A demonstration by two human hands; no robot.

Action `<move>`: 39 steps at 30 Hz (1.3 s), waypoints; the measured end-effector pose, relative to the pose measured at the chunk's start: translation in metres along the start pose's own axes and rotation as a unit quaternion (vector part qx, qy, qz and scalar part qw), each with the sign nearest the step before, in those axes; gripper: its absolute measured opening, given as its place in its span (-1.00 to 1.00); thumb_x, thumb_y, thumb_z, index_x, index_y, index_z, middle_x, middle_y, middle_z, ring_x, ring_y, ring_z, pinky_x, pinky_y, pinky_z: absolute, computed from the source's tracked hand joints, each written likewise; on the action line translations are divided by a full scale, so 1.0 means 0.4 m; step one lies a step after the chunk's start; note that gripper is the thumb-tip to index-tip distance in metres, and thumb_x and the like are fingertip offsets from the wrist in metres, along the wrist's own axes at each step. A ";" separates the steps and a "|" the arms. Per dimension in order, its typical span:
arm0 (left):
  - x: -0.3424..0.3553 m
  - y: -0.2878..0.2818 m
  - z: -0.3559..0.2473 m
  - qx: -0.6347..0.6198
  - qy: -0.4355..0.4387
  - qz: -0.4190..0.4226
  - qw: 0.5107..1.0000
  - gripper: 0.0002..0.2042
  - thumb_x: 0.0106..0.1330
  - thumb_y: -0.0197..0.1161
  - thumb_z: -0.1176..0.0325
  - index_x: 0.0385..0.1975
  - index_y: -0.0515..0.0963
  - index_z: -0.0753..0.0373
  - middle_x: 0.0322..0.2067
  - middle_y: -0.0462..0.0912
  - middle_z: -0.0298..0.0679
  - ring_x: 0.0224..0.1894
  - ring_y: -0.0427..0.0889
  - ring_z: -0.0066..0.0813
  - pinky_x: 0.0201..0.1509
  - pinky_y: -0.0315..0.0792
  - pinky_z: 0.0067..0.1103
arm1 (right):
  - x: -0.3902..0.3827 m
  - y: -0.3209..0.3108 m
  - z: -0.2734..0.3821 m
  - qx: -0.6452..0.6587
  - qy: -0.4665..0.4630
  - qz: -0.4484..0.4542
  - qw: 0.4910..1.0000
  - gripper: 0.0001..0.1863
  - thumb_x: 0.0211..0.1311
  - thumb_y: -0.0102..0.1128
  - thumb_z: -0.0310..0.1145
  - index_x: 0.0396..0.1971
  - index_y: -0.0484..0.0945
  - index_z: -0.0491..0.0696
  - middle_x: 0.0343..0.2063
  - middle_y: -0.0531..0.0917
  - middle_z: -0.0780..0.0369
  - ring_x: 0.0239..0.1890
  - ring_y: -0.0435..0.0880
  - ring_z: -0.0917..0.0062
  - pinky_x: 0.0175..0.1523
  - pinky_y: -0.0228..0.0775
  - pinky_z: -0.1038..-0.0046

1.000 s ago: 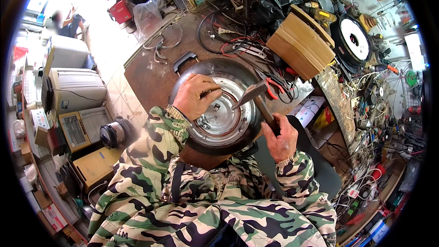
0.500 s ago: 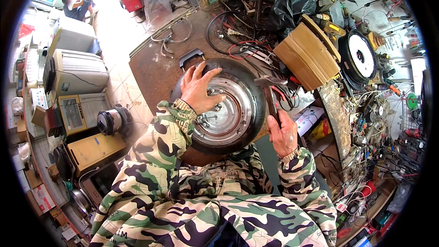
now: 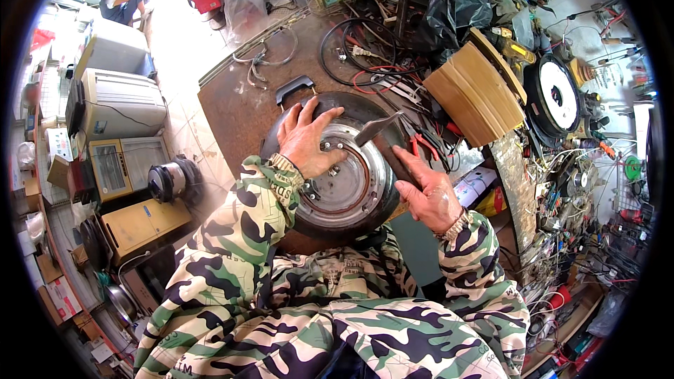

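Observation:
A round dark pan (image 3: 372, 207) with a black handle (image 3: 293, 85) lies turned over, showing a silver inner plate (image 3: 330, 196) with studs and small fittings. My left hand (image 3: 309, 140) rests spread on the upper left of its rim and plate. My right hand (image 3: 426, 193) grips a hammer (image 3: 376, 127) by its handle, the head over the upper right part of the plate; whether it touches cannot be told. Red-handled pliers (image 3: 425, 146) lie just right of the hammer.
Cables (image 3: 344, 49), a cardboard box (image 3: 470, 98) and a black bag (image 3: 453, 7) crowd the back of the rusty bench (image 3: 225, 105). Tangled tools and wires fill the right side. Appliances (image 3: 119, 105) stand on the left. Another person (image 3: 119, 7) sits at upper left.
My left hand has opened from a pinch near the plate's middle and spread toward the upper rim. The hammer moved up and right, then back leftward over the plate.

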State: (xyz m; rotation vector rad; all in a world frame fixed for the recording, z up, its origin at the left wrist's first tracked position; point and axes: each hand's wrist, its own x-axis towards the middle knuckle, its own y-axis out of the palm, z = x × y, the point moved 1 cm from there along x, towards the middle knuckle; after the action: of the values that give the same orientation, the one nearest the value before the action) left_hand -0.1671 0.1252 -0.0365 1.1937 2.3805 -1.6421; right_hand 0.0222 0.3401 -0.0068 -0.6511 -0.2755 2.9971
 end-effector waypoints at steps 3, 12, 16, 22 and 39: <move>0.003 0.004 -0.001 -0.001 0.001 -0.003 1.000 -0.10 -0.01 0.59 0.02 0.47 0.42 -0.28 0.62 0.08 -0.05 0.65 -0.10 0.25 0.66 -0.16 0.03 | 0.013 -0.015 0.033 0.087 0.096 0.055 0.990 -0.37 0.50 0.21 -0.45 0.53 0.34 -0.04 -0.36 0.67 0.27 -0.55 0.56 0.65 -0.38 0.50 0.51; 0.005 0.003 0.003 -0.003 0.002 -0.008 1.000 -0.09 -0.02 0.61 0.01 0.47 0.42 -0.24 0.62 0.09 -0.04 0.65 -0.09 0.25 0.65 -0.15 0.05 | 0.086 -0.079 0.059 0.119 0.107 0.144 0.977 -0.36 0.55 0.12 -0.47 0.57 0.26 -0.09 -0.50 0.56 0.30 -0.69 0.44 0.72 -0.56 0.32 0.61; 0.006 -0.002 0.001 -0.006 0.000 -0.001 1.000 -0.09 -0.02 0.60 0.02 0.48 0.42 -0.23 0.61 0.09 -0.03 0.65 -0.09 0.25 0.65 -0.15 0.05 | 0.088 -0.109 0.064 0.132 0.094 0.088 0.983 -0.34 0.53 0.13 -0.46 0.58 0.24 -0.08 -0.51 0.56 0.32 -0.67 0.46 0.74 -0.55 0.33 0.62; 0.006 0.002 0.003 -0.001 -0.005 0.003 1.000 -0.04 -0.04 0.60 0.04 0.51 0.37 -0.24 0.63 0.05 -0.03 0.65 -0.12 0.26 0.64 -0.18 0.08 | 0.095 -0.103 0.046 0.102 0.077 0.126 0.984 -0.33 0.52 0.16 -0.43 0.57 0.24 -0.11 -0.50 0.57 0.34 -0.66 0.44 0.76 -0.55 0.32 0.62; 0.009 -0.001 0.000 0.006 0.002 0.010 1.000 -0.04 -0.03 0.59 0.02 0.52 0.35 -0.22 0.63 0.04 -0.01 0.66 -0.13 0.25 0.65 -0.18 0.07 | 0.039 -0.095 0.029 0.097 0.074 0.049 0.991 -0.38 0.55 0.18 -0.39 0.55 0.32 -0.07 -0.50 0.55 0.38 -0.62 0.40 0.78 -0.47 0.33 0.62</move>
State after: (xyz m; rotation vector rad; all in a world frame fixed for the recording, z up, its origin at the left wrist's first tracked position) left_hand -0.1700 0.1273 -0.0377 1.2193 2.3560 -1.6510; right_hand 0.0042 0.3770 0.0043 -0.8837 0.0566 2.9938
